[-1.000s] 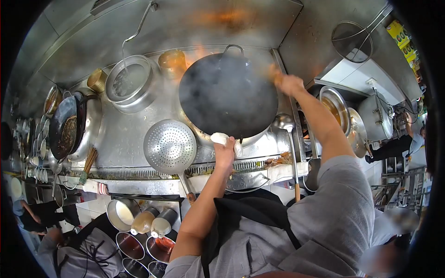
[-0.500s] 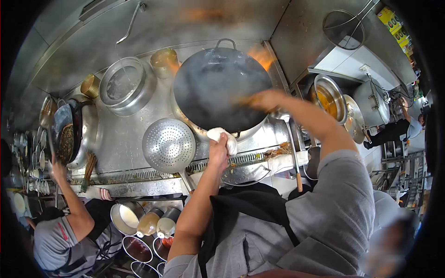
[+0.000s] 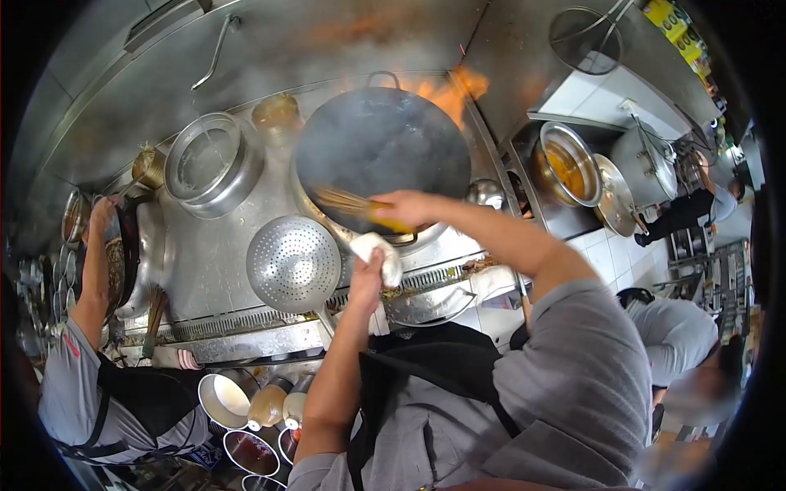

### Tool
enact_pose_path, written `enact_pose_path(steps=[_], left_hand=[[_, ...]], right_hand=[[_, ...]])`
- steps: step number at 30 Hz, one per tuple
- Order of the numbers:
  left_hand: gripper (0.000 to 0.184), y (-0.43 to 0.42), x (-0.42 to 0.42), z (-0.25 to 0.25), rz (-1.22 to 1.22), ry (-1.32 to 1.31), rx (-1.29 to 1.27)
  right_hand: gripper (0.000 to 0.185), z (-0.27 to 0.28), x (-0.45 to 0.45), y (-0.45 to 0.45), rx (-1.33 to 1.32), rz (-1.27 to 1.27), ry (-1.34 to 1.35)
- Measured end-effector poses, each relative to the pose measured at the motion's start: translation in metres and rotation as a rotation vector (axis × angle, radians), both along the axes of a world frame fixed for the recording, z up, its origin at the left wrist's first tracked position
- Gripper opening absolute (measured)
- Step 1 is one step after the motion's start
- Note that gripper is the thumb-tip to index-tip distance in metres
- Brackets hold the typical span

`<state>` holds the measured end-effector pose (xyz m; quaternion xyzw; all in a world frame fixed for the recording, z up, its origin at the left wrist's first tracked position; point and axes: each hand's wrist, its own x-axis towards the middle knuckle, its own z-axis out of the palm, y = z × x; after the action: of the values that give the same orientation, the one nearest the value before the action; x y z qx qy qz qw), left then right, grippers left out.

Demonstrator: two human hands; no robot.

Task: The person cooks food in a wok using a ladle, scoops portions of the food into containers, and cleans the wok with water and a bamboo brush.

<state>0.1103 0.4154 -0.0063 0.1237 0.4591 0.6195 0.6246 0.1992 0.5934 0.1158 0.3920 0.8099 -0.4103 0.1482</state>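
My right hand (image 3: 407,209) is closed round the yellow-banded end of a bamboo wok brush (image 3: 348,201). Its bristles point left over the near part of a large dark wok (image 3: 383,147). Smoke hangs over the wok, and flames rise behind its far right rim. A folded white cloth (image 3: 379,257) is bunched in my left hand (image 3: 366,281), at the wok's near edge. The near handle is mostly hidden there. Left of that hand lies a perforated strainer (image 3: 293,263), its handle toward me. A ladle (image 3: 485,194) rests right of the wok.
A steel pot of water (image 3: 205,159) stands back left under a running spout (image 3: 217,53). At the left, a co-worker's arm (image 3: 92,270) reaches over another wok. Bowls and sauce bottles (image 3: 268,403) sit below. A basin of orange liquid (image 3: 566,166) is at the right.
My right hand has drawn the brush left and toward me, from inside the wok to its near side. Flames behind the wok have grown. The co-worker's hand at left has moved farther away.
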Motion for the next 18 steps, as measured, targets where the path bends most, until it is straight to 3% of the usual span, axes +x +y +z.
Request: enact_pose_path(steps=[1,3,5,6,7,8,9,10,11,12,13,16,18], left_hand=[[0.035,-0.013,-0.006,0.007,-0.038,0.115,-0.083],[0.036,-0.042,-0.014,0.002,-0.046,0.368,-0.101],[0.050,-0.075,-0.017,-0.019,-0.065,0.578,-0.138],[0.056,-0.090,-0.015,-0.027,-0.059,0.709,-0.095],[0.058,-0.103,-0.013,-0.042,-0.129,1.029,-0.194],[0.060,-0.117,-0.009,-0.062,-0.206,1.344,-0.304],[0.062,-0.128,0.001,-0.080,-0.142,1.411,-0.316],[0.062,-0.133,0.009,-0.079,-0.101,1.412,-0.353],[0.062,-0.135,0.016,-0.078,-0.082,1.403,-0.414],[0.063,-0.135,0.022,-0.075,-0.058,1.389,-0.481],[0.062,-0.134,0.026,-0.067,-0.060,1.337,-0.540],[0.065,-0.137,0.033,-0.073,0.058,1.302,-0.567],[0.074,-0.145,0.042,-0.082,0.153,1.345,-0.618]], right_hand=[[0.052,0.030,0.031,0.019,-0.179,0.039,-0.115],[0.045,0.046,0.094,0.083,0.244,0.150,-0.512],[0.037,0.079,0.161,0.140,0.774,-0.147,-0.491],[0.043,0.081,0.189,0.171,0.865,-0.363,-0.533],[0.049,0.108,0.195,0.152,0.983,-0.612,-0.363],[0.057,0.108,0.224,0.157,0.902,-0.686,-0.140],[0.062,0.092,0.244,0.146,0.944,-0.702,0.280],[0.067,0.069,0.258,0.135,0.757,-0.782,0.578],[0.065,0.023,0.281,0.131,0.968,-0.735,0.561],[0.064,0.006,0.280,0.088,0.908,-0.729,0.509],[0.067,-0.022,0.283,0.051,0.634,-0.748,0.647],[0.052,-0.148,0.305,-0.036,0.246,-0.651,0.674],[0.050,-0.195,0.326,-0.076,-0.022,-0.481,0.696]])
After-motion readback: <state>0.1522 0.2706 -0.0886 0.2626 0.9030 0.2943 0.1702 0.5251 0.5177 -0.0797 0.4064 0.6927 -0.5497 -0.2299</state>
